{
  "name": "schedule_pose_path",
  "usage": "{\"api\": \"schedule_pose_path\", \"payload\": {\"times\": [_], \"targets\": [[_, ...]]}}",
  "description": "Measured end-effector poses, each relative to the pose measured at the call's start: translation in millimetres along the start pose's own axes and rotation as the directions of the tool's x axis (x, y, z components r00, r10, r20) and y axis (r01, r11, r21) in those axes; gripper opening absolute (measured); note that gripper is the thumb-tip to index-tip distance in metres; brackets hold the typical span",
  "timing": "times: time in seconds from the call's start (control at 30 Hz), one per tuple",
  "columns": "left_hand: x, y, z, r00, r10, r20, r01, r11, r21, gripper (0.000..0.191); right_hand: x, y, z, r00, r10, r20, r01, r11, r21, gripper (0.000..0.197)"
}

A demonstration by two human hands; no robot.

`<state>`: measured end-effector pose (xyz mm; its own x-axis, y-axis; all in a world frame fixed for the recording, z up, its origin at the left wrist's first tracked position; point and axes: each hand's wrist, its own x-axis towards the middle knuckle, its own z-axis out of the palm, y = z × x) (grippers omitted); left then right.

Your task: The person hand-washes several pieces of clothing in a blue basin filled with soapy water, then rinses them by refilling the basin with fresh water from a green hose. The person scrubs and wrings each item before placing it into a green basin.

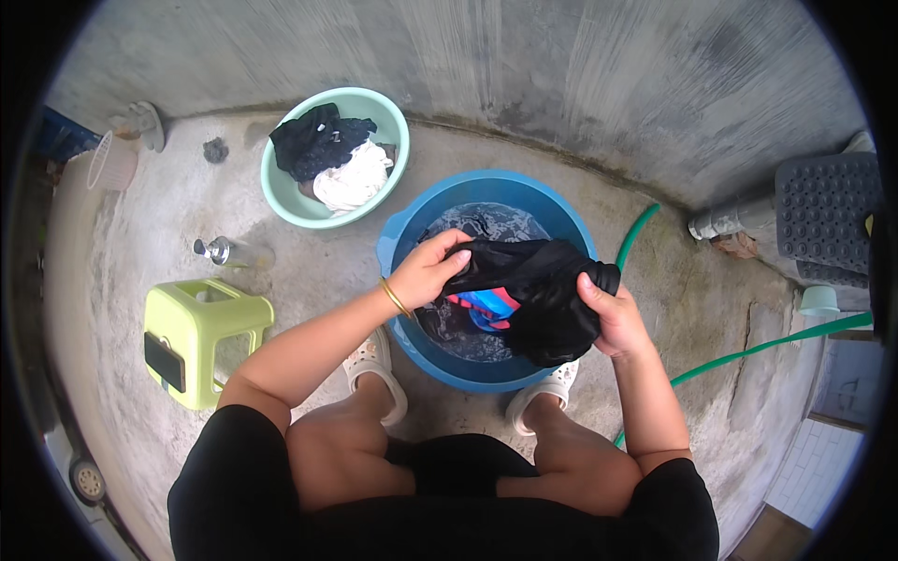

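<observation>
A wet-looking black garment (540, 280) is stretched between my two hands above a blue plastic basin (421, 217). My left hand (431, 266) pinches its left end between thumb and fingers. At the other end, my right hand (612, 312) grips a bunched part, thumb on top. Below the cloth, the basin holds dark, foamy water (505, 217). A blue and pink cloth (487, 305) shows in the basin under the garment, partly hidden by it. Dark fabric also seems to lie in the water, but its outline is unclear.
Beyond the basin, a mint-green tub (400, 140) holds black clothing (319, 144) and white cloth (354, 175). To the left stand a pump bottle (242, 254) and a yellow-green stool (179, 315) bearing a phone (165, 361). A green hose (765, 343) crosses the concrete floor at right.
</observation>
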<state>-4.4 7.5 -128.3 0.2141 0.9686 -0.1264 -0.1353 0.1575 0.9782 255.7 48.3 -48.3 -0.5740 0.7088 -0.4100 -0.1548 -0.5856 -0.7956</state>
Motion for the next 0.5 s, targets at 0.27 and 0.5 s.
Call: {"api": "schedule_pose_path", "payload": {"times": [0.27,0.5], "targets": [[13.5,48.5,-27.0,0.993,-0.044,-0.113,0.029,0.991,-0.129,0.017,1.6,0.2,-49.7,0.976,-0.024,-0.214,-0.020,0.979,-0.201,0.031],[9.4,35.9,-65.2,0.888,0.058,-0.456,-0.094,0.994,-0.057,0.016,5.1,-0.6,-78.8,0.956,-0.052,-0.287,-0.046,0.945,-0.324,0.028]]}}
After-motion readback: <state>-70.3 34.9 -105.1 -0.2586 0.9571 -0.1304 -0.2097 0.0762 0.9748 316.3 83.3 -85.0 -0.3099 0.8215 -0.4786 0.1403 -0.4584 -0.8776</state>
